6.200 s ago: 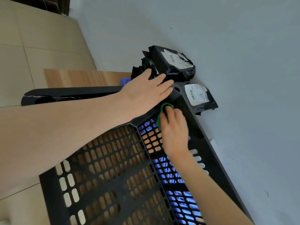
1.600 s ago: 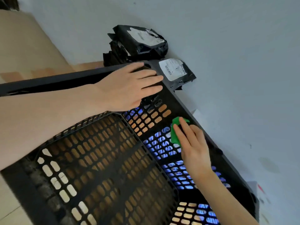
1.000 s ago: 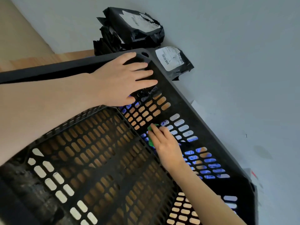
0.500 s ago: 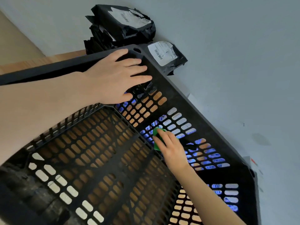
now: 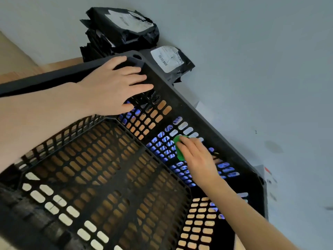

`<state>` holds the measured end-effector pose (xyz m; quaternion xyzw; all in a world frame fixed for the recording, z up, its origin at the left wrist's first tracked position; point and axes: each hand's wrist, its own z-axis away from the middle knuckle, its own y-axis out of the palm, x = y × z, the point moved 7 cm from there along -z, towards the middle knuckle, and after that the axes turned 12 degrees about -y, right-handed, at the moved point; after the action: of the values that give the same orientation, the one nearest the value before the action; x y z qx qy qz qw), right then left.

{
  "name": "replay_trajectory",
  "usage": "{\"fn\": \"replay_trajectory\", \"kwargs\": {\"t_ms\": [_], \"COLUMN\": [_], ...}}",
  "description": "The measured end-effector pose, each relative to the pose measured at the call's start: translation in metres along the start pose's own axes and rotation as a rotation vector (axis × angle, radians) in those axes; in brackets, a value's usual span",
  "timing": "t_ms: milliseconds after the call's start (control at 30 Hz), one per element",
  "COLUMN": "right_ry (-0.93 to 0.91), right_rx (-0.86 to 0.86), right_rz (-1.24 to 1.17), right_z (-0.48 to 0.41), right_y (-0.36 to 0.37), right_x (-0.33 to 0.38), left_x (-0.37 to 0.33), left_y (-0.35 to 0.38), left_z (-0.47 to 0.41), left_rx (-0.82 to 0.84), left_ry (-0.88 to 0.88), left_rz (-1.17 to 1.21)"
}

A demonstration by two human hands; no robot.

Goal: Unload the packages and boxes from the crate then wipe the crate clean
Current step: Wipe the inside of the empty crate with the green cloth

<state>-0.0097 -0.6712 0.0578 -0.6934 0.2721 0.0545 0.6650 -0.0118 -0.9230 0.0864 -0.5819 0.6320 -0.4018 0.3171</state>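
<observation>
Grey surface (image 5: 252,51) holds packages (image 5: 124,27) beside crate (image 5: 182,100); left fingers (image 5: 134,70) splayed, right fingers (image 5: 185,143) pressing green cloth (image 5: 179,152).

One crate (image 5: 182,101), two labelled packages (image 5: 126,27), one green cloth (image 5: 179,149).

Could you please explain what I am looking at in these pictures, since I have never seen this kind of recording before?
There is no machine here. These are a person's two bare hands, filmed by one wide-angle camera worn on the head and looking down. The left hand rests flat on the far corner of a black slotted crate, apparently steadying it. The right hand presses a small green cloth against the crate's inner side wall to wipe it. Nothing shows inside the crate. A big package and a smaller package, both black with white labels, lie outside, just beyond that corner.
</observation>
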Motion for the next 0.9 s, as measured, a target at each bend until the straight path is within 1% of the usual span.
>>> {"fn": "replay_trajectory", "kwargs": {"t_ms": [67, 100, 167, 233, 267, 300, 367, 433, 533, 633, 700, 800, 833, 900], "right_ry": [0.124, 0.171, 0.213, 0.224, 0.209, 0.172, 0.054, -0.029, 0.011, -0.008, -0.031, 0.015, 0.049, 0.131], "right_rx": [-0.186, -0.236, -0.252, -0.231, -0.196, -0.124, 0.097, 0.258, 0.332, 0.340, 0.327, 0.230, 0.175, -0.008], "right_rz": [-0.016, -0.016, 0.018, 0.023, 0.008, -0.005, -0.036, -0.059, -0.082, -0.056, -0.065, -0.065, -0.051, -0.020], "right_z": [0.016, 0.023, 0.036, 0.041, 0.042, 0.042, 0.040, 0.039, 0.033, 0.028, 0.027, 0.022, 0.021, 0.023], "right_y": [-0.042, -0.056, -0.062, -0.047, -0.031, -0.009, 0.044, 0.093, 0.133, 0.127, 0.106, 0.052, 0.029, -0.021], "right_x": [-0.022, -0.030, -0.036, -0.028, -0.021, -0.011, 0.015, 0.039, 0.058, 0.060, 0.050, 0.023, 0.012, -0.012], "left_x": [0.000, 0.000, 0.000, 0.001, 0.001, 0.001, 0.002, 0.003, 0.004, 0.003, 0.002, 0.000, -0.001, -0.001], "left_y": [0.001, 0.001, 0.001, 0.000, 0.000, 0.001, 0.000, -0.001, 0.002, 0.000, -0.001, -0.003, -0.004, -0.004], "left_z": [0.000, 0.000, 0.000, 0.000, 0.000, 0.000, 0.000, -0.002, -0.003, -0.004, -0.004, -0.001, -0.001, -0.001], "left_rx": [0.008, 0.009, 0.009, 0.005, 0.004, 0.004, 0.001, -0.001, -0.011, -0.004, 0.015, 0.009, 0.009, 0.015], "left_ry": [-0.004, -0.004, -0.002, -0.001, 0.001, 0.002, 0.004, 0.003, -0.006, -0.007, -0.014, -0.010, -0.008, -0.019], "left_rz": [-0.017, -0.021, -0.017, -0.003, 0.002, 0.009, 0.033, 0.049, 0.067, 0.082, 0.089, 0.064, 0.057, 0.043]}}
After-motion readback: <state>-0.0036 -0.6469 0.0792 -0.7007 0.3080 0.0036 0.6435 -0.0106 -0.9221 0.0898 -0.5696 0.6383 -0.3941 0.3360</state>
